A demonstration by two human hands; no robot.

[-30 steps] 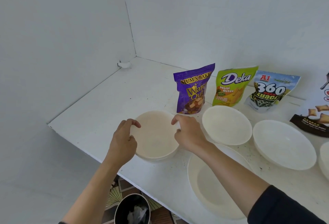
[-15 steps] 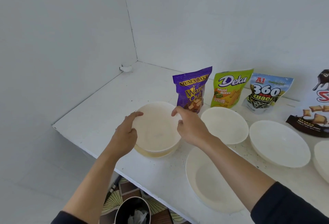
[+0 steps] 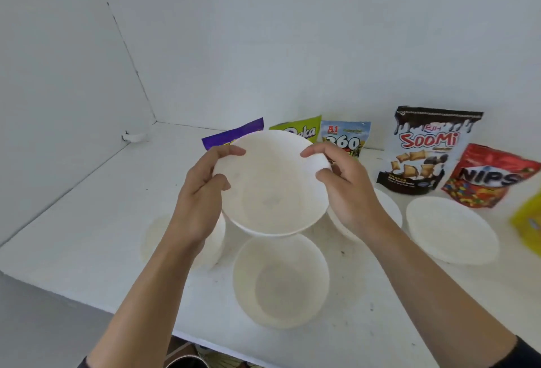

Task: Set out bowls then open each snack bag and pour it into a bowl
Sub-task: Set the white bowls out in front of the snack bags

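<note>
At frame centre, left hand (image 3: 202, 192) and right hand (image 3: 348, 189) clamp opposite rims of a white bowl (image 3: 272, 186), held above the shelf (image 3: 87, 221); it looks light, stiff and smooth, likely slippery; rim grips suit it; snack bags (image 3: 427, 148) stand behind.

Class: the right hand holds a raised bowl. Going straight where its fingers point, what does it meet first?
The raised bowl itself, which the right hand grips; beyond its rim, probably the left hand, though depth is unclear.
</note>
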